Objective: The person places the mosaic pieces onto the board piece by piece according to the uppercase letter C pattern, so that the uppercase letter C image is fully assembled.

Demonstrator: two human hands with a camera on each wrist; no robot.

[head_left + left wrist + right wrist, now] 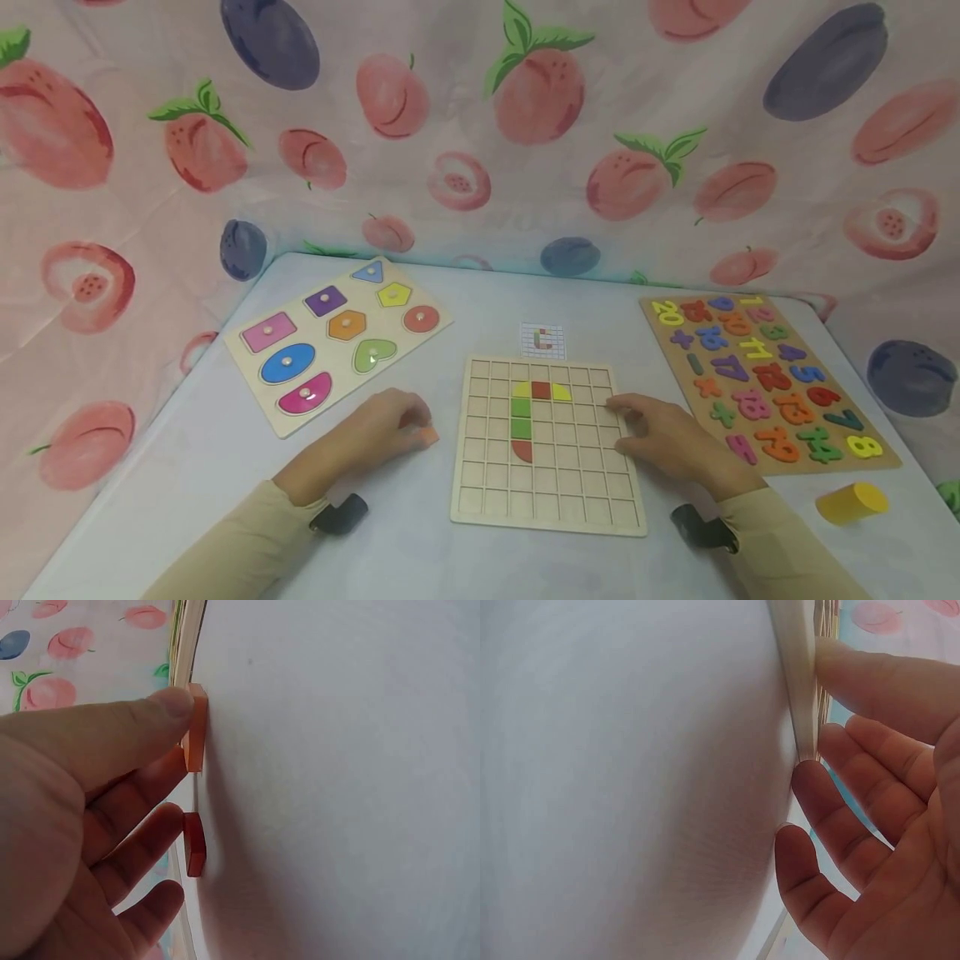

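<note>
My left hand (pixel 386 429) pinches a small flat orange block (pixel 196 727) just left of the wooden grid board (pixel 585 504). In the left wrist view the thumb presses this block, and a red piece (pixel 195 844) stands near the fingertips below. My right hand (pixel 671 437) rests thumb and fingertips on the board's right edge, fingers loosely bent. On the grid lie a red square (pixel 540 390) between two yellow rounded pieces (pixel 560 392), two green squares (pixel 521 407) below, and a red rounded piece (pixel 522 451) under them. A pattern card (pixel 551 330) lies behind the board.
A shape puzzle with knobs (pixel 341 379) lies at the left, all kinds of coloured pieces in it. A number puzzle board (pixel 675 375) lies at the right. In front of it a yellow cylinder (pixel 851 503) lies on the white table (pixel 405 542). Fruit-print cloth (pixel 480 225) hangs behind.
</note>
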